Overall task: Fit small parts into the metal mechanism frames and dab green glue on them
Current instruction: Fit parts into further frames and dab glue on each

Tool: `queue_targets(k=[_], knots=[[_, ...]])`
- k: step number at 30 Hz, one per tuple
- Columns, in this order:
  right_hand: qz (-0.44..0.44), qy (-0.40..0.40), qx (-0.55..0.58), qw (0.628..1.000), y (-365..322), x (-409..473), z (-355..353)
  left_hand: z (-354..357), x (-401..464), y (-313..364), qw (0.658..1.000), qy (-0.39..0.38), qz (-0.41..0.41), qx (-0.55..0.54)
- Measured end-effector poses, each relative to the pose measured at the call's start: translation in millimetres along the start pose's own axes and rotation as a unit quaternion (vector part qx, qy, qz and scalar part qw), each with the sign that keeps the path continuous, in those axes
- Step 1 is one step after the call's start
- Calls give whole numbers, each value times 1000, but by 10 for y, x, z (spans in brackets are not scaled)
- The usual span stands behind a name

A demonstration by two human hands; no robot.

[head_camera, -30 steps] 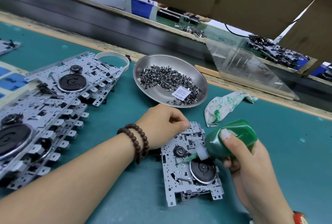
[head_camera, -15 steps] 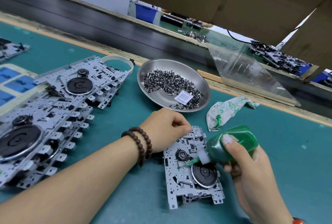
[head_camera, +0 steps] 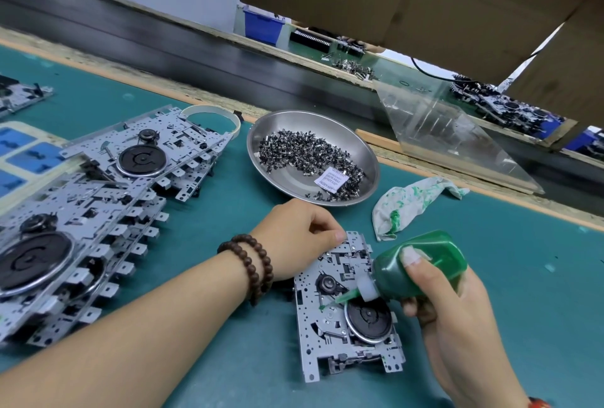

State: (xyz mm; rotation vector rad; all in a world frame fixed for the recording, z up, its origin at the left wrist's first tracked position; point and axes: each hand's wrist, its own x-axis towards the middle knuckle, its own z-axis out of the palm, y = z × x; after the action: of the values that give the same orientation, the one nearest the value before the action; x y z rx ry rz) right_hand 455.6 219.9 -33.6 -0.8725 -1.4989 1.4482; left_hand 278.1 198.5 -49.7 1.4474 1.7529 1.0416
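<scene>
One metal mechanism frame lies flat on the green mat in front of me, with a black wheel on it. My left hand grips the frame's upper left corner, fingers curled over its edge. My right hand holds a green glue bottle tilted down to the left. Its green nozzle tip touches the frame just left of the wheel, where a small green dab shows. A round steel dish behind the frame holds a heap of small dark parts.
A long stack of overlapping mechanism frames fills the mat on the left. A glue-stained rag lies right of the dish. A clear plastic sheet leans on the wooden rail behind. Blue pads sit at far left.
The view has drifted slightly. The glue nozzle has slid a little left and down across the frame. My left hand keeps its hold on the frame's corner.
</scene>
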Motion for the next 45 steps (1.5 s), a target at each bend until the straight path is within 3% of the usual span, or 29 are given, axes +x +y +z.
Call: queue_targets(k=[11,17,21,24,27,29,31,34,37,41,45], knots=[[11,0,-7,1000,12,16,-25,8,3,-12,1000,9,3,9],[95,30,124,987,-30,58,-52,-21,-26,-9,1000,5,5,7],[127,64,159,977,-72,84,-88,-94,-122,16,997,72,-10,-24],[147,82,137,976,-79,87,-116,-146,-228,70,988,127,-5,82],[163,76,155,971,-45,108,-185,-150,-353,92,970,122,-61,201],[167,48,188,967,-28,114,-224,-147,-437,84,962,111,-113,224],[159,-1,203,966,-14,112,-242,-146,-518,98,969,95,-144,179],[117,-71,141,981,18,105,-256,-127,-607,151,978,68,-184,70],[41,-41,-27,998,73,114,-276,-85,-662,189,978,48,-202,1],[-10,6,-252,968,143,134,-281,-22,-714,224,970,56,-208,-114],[-9,-17,-313,950,161,126,-279,-12,-733,246,965,79,-202,-144]])
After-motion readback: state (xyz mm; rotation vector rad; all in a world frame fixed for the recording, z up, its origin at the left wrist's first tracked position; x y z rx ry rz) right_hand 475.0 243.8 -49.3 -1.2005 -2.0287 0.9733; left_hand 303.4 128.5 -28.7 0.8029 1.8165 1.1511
